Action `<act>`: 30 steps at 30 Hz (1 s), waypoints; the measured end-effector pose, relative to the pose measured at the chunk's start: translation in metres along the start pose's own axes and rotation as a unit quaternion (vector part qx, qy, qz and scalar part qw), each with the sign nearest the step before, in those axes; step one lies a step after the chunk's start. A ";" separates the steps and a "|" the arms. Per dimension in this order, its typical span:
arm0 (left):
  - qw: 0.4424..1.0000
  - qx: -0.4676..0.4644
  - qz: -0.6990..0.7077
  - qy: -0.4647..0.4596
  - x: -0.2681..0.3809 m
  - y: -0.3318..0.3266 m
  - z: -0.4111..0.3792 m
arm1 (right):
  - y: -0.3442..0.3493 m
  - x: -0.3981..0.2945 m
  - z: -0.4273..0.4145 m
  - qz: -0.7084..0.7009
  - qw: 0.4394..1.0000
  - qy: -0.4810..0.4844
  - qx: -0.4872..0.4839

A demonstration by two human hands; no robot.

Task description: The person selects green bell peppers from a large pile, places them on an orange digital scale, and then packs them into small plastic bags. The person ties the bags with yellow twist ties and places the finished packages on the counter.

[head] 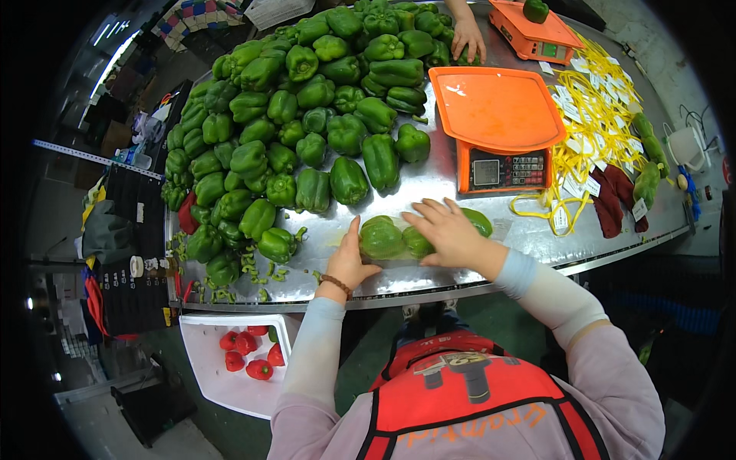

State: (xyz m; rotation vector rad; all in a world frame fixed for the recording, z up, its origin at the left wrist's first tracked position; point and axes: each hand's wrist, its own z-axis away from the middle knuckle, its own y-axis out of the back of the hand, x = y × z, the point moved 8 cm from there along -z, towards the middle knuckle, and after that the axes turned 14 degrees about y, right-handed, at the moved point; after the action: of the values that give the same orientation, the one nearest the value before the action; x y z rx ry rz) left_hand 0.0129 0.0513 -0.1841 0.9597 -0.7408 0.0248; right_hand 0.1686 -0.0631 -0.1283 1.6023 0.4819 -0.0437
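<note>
Several green bell peppers (380,237) lie in a row inside a clear plastic bag or mesh sleeve on the metal table (322,279) before me. My left hand (348,260) is upright at the left end of the row, its palm facing the first pepper and its thumb apart. Over the middle of the row rests my right hand (451,234), fingers spread, partly hiding the peppers beneath. Another green pepper (477,222) shows beyond my right hand, within the clear wrapping. Neither hand closes around anything.
A large heap of green bell peppers (310,92) covers the table's left and back. Nearby stand an orange scale (500,115) and a second orange scale (535,31). Yellow tagged straps (598,115) lie right. Another person's hand (468,37) touches a pepper. A white foam box (201,368) holds red peppers.
</note>
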 end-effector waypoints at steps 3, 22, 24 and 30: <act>0.987 0.059 -0.146 -0.032 -0.010 -0.011 -0.013 | -0.008 -0.039 -0.045 -0.014 0.997 0.062 0.044; 0.852 -0.242 0.461 0.049 0.019 0.009 0.048 | 0.029 -0.038 0.012 -0.135 0.974 0.002 0.184; 0.815 -0.199 0.542 0.039 0.051 0.026 0.050 | 0.024 -0.009 0.033 -0.118 0.974 -0.044 0.189; 0.845 -0.247 0.473 0.007 0.099 0.047 0.065 | 0.021 0.009 0.062 -0.187 0.967 -0.045 0.165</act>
State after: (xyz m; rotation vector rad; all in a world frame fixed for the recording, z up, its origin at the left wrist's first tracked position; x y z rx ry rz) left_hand 0.0356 0.0012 -0.0689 0.0283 -1.0809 0.6771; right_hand 0.1994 -0.1202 -0.1175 1.8024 0.7299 -0.5020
